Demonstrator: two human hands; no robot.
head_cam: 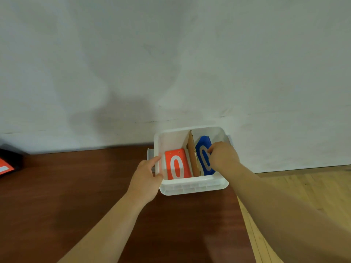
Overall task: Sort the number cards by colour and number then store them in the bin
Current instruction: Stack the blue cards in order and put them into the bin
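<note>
The right hand (222,158), fingers curled, seemingly pinches the blue plastic number cards (203,147) directly beneath it, while the left hand (149,175) grips the white plastic bin (193,187) by its left wall.

White plastic bin (191,186) sits upright at the far right end of the brown table (76,186). A cardboard divider (192,158) splits it into two compartments. On the left are the red cards (176,165), white 0 facing up, leaning back, with two small holes near the top edge. On the right are the blue cards (203,147), also showing a white 0, tilted. Your left hand (146,179) grips the bin's left wall. Your right hand (222,158) holds the blue cards at their right edge.
</note>
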